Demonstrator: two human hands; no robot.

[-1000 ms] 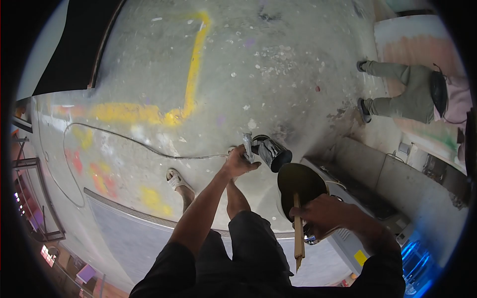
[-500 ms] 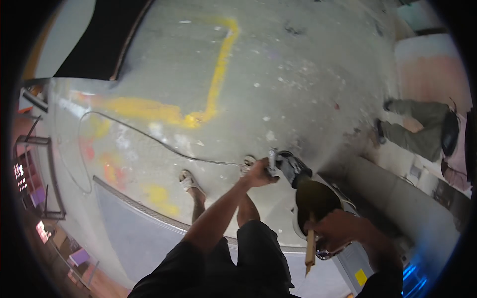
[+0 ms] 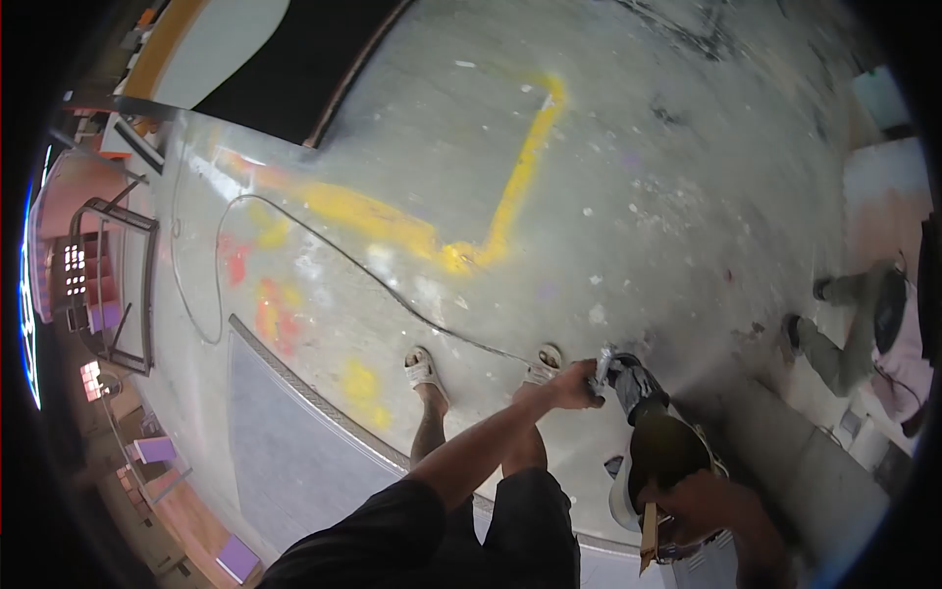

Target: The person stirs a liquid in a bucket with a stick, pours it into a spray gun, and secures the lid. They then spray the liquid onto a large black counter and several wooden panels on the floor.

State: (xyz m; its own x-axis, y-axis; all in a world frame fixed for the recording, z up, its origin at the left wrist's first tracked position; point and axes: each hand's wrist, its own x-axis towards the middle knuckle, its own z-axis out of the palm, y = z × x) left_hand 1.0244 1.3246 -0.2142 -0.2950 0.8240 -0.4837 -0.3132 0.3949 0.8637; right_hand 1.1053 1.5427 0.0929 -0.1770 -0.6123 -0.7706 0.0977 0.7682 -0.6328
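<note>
My left hand (image 3: 574, 385), at the end of the outstretched arm, is closed around a silver metal spray gun (image 3: 606, 365). A grey, scuffed, cup-like part (image 3: 636, 385) sits right beside the gun. Just below it is a dark olive, rounded container (image 3: 669, 447) with a pale rim, apparently tilted. My right hand (image 3: 702, 506) is over this container's near side, fingers curled, with a flat wooden stick (image 3: 649, 535) in its grip. Whether the right hand also holds the container is hard to tell. A thin dark hose (image 3: 392, 294) runs over the floor towards my left hand.
The concrete floor (image 3: 589, 147) bears yellow and red paint marks. A grey panel with a ridged edge (image 3: 314, 432) lies near my sandalled feet. At right are a long grey block (image 3: 785, 442) and another person's legs (image 3: 834, 339). A metal frame (image 3: 147, 294) stands left; a black panel (image 3: 294, 69) is up left.
The view has swung, so the floor and my hands appear farther right and lower. Both hands keep their hold; the gun and container stay close together.
</note>
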